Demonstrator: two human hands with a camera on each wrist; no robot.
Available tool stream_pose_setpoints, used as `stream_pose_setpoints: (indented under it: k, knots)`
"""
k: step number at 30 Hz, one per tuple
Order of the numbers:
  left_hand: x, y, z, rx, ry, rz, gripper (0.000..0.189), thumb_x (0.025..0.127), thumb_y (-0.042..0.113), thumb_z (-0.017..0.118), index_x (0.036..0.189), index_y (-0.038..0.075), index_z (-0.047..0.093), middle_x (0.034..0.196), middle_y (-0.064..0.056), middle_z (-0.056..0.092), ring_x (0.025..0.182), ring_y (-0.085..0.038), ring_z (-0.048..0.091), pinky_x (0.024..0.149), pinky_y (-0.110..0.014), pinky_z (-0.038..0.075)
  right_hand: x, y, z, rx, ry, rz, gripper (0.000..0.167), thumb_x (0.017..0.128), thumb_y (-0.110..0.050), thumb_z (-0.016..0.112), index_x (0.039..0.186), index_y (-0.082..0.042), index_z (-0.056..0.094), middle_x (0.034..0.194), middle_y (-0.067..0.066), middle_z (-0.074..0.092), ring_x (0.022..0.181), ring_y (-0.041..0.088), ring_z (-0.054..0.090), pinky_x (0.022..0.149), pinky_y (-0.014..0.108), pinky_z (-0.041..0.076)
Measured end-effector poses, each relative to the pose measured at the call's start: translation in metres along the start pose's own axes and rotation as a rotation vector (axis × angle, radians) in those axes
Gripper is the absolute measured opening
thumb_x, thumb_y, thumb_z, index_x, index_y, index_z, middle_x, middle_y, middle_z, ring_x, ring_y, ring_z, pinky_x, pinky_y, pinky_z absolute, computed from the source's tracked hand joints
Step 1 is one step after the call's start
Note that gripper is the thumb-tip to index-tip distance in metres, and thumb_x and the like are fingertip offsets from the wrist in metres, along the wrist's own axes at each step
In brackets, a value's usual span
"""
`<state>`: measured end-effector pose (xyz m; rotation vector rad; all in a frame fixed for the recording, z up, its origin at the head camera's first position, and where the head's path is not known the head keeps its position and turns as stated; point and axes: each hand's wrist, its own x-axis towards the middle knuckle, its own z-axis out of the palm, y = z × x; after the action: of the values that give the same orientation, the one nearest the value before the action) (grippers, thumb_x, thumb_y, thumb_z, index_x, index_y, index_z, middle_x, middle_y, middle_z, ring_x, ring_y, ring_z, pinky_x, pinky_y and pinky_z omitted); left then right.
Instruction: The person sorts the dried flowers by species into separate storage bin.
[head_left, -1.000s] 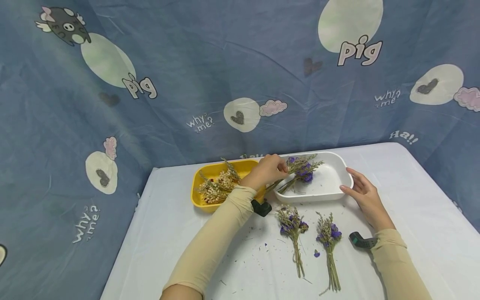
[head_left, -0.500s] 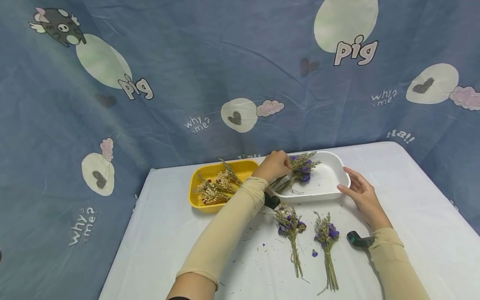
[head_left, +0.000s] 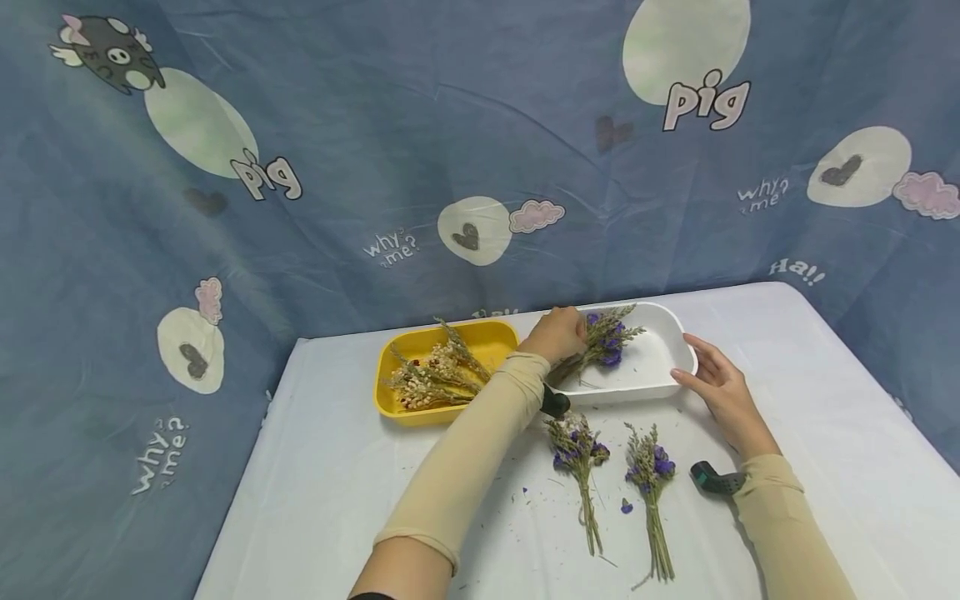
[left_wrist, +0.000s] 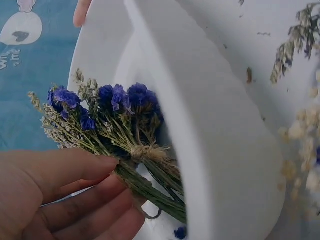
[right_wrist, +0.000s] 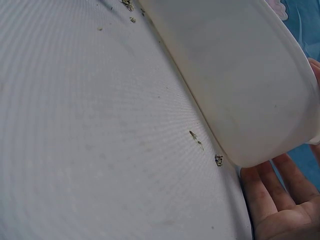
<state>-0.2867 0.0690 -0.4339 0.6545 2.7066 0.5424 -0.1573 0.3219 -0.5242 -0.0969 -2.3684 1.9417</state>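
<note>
A white tray (head_left: 651,354) stands at the back of the table, with tied bunches of purple and grey-green dried flowers inside. My left hand (head_left: 557,335) reaches in at its left end. In the left wrist view, its thumb and fingers pinch the stems of one dried flower bunch (left_wrist: 150,187), just below the flower heads; another bunch tied with twine (left_wrist: 145,151) lies against it. At the tray's right end my right hand (head_left: 723,396) grips the rim and side wall. The right wrist view has the fingers (right_wrist: 282,187) against the tray's corner.
Left of the white tray is a yellow tray (head_left: 416,417) with several pale dried flower bunches (head_left: 431,379). Two purple bunches (head_left: 577,450) lie on the table in front. A loose purple blossom (head_left: 626,506) and plant crumbs are scattered nearby. A blue printed curtain (head_left: 375,167) hangs behind.
My left hand has moved slightly right and lowered the bunch among the flowers in the white tray. The right hand keeps its hold on the tray. The head view has shifted a little.
</note>
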Motion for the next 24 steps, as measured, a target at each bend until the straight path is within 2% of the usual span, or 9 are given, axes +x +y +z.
stream_pose_setpoints:
  k: [4,8,12,17,20,24]
  knots:
    - [-0.006,0.006,0.001,-0.045,-0.033,0.033,0.025,0.092,0.005,0.073,0.073,0.013,0.059,0.069,0.004,0.052,0.061,-0.01,0.042,0.058,-0.021,0.038,0.001,0.0,0.0,0.002,-0.005,-0.003,0.077,0.099,-0.025,0.071,0.164,-0.024,0.029,0.17,0.021,0.023,0.155,0.04,0.029,0.109,0.008,0.043]
    - [-0.01,0.011,0.002,-0.099,-0.083,0.069,0.004,0.093,0.009,0.076,0.092,0.008,0.072,0.09,0.0,0.068,0.075,-0.009,0.054,0.068,-0.02,0.049,0.001,0.001,0.0,0.011,-0.01,-0.01,0.077,0.1,-0.024,0.071,0.164,-0.023,0.03,0.17,0.022,0.023,0.156,0.038,0.03,0.107,0.007,0.043]
    - [-0.009,0.011,0.005,-0.094,-0.105,0.101,0.005,0.094,0.011,0.076,0.097,0.007,0.075,0.102,-0.005,0.074,0.083,-0.01,0.06,0.074,-0.02,0.053,0.001,0.001,-0.001,0.017,-0.011,-0.011,0.076,0.1,-0.024,0.071,0.164,-0.023,0.03,0.17,0.023,0.022,0.156,0.04,0.029,0.107,0.007,0.043]
    - [-0.01,0.007,0.003,-0.184,-0.099,0.082,0.007,0.095,0.01,0.074,0.1,0.006,0.073,0.105,-0.008,0.074,0.078,-0.012,0.062,0.07,-0.021,0.055,0.001,0.0,-0.001,0.008,-0.014,0.003,0.077,0.1,-0.025,0.071,0.164,-0.024,0.029,0.171,0.022,0.021,0.156,0.041,0.028,0.109,0.008,0.043]
    - [-0.012,0.003,0.002,-0.226,-0.083,0.062,0.008,0.096,0.01,0.073,0.101,0.005,0.072,0.105,-0.009,0.074,0.076,-0.018,0.068,0.068,-0.025,0.06,0.001,0.0,-0.001,-0.002,-0.016,0.012,0.077,0.1,-0.026,0.071,0.164,-0.025,0.028,0.171,0.021,0.02,0.156,0.041,0.028,0.11,0.009,0.042]
    - [-0.012,-0.001,0.003,-0.195,-0.028,0.016,0.011,0.096,0.013,0.074,0.087,0.008,0.071,0.089,-0.006,0.075,0.069,-0.019,0.07,0.064,-0.025,0.059,0.0,-0.001,-0.001,-0.004,-0.013,0.024,0.078,0.1,-0.027,0.071,0.165,-0.026,0.027,0.172,0.02,0.02,0.156,0.041,0.026,0.114,0.012,0.041]
